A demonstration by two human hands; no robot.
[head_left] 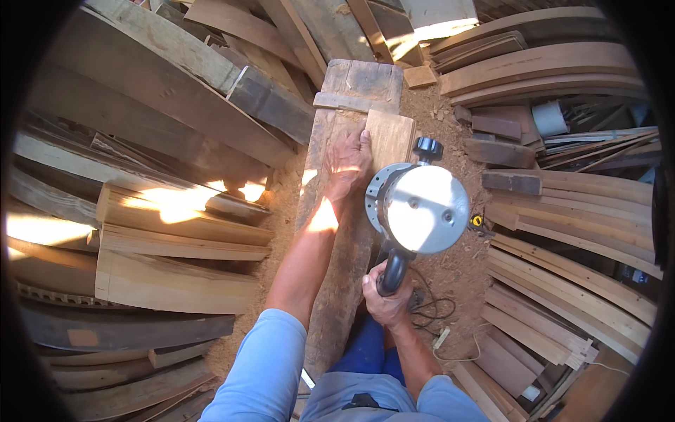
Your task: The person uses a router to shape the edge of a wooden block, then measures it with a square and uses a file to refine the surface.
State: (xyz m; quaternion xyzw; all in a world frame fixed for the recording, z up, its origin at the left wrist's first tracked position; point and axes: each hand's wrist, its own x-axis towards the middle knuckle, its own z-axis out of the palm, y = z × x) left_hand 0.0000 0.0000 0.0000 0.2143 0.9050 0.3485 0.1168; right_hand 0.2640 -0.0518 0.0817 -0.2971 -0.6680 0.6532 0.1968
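Observation:
A wooden board (390, 137) lies on a narrow, worn wooden bench (334, 281), up against a crosswise strip (348, 103) near its far end. My left hand (346, 160) lies flat on the bench at the board's left edge, thumb along that edge and fingers stretched out. In my right hand (389, 299) is the black handle of a large router (425, 211) with a round silver top, a drilled metal base and a black knob. The router stands over the near end of the board, and its bit is hidden beneath the body.
Curved planks (176, 271) are stacked on the left, with long boards (155, 105) behind them. More stacked planks (562, 281) line the right side. Sawdust (450, 274) covers the ground. A dark cord (432, 309) coils near my right forearm, and a yellow-and-black item (477, 221) lies beyond the router.

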